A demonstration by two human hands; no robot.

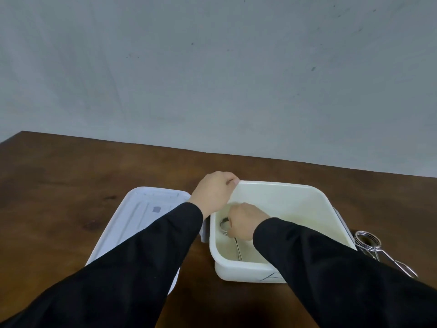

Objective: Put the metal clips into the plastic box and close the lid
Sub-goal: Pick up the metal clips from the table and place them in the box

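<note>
Two black sleeves (146, 263) fill the near foreground, reaching forward over the dark wooden table (59, 185) and hiding part of its near surface. The right sleeve crosses the near right corner of the white plastic box (279, 209) and covers much of the box floor on that side. Just right of the box, on the table, lies a spare metal clip (373, 247), its coiled ring near the box wall and its wire handles pointing toward the near right edge.

Inside the box, the right hand (246, 221) is low over the floor at the left side, fingers curled shut around the coil of another metal clip (228, 230), whose wire arms run toward the near wall. The box stands open. Left of it, touching or just beside its left wall, the lid (142, 216) lies flat on the table, partly hidden under the left sleeve.

Farther on, the left hand (214, 191) pinches the far left corner of the box rim, fingers closed over the edge. Beyond the table rises a plain grey wall (212, 67).
</note>
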